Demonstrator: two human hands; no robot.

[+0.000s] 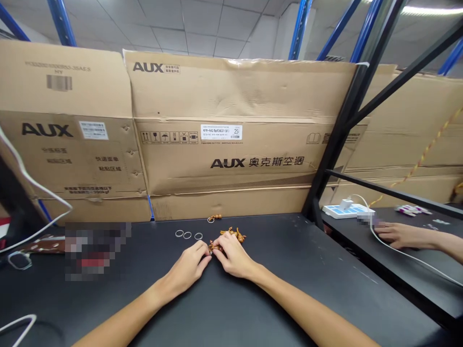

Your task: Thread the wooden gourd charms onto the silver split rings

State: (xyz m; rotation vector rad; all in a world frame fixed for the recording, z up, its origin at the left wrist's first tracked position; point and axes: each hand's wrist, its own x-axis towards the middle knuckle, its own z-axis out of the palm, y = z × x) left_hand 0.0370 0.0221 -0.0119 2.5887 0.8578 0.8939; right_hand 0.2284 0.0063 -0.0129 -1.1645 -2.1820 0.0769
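Note:
My left hand (pixel 190 264) is closed in a pinch on a small shiny metal piece that looks like a key ring (pixel 211 252), mostly hidden by the fingers. Close against it, my right hand (pixel 235 255) grips a small glossy brown pendant (pixel 216 247), partly covered by its fingertips. Behind the right hand lies a small pile of brown pendants (pixel 237 234). Three loose key rings (pixel 187 235) lie in a row beyond my left hand. Farther back, another brown pendant (pixel 217 217) rests with a ring attached.
Cardboard panels (pixel 231 96) stand along the back of the black table (pixel 173 313). Glasses (pixel 20 260) and a white cable (pixel 39 185) are at left. Beyond a black metal frame (pixel 333 120), another person's hand (pixel 401 236) rests near a power strip (pixel 347 210).

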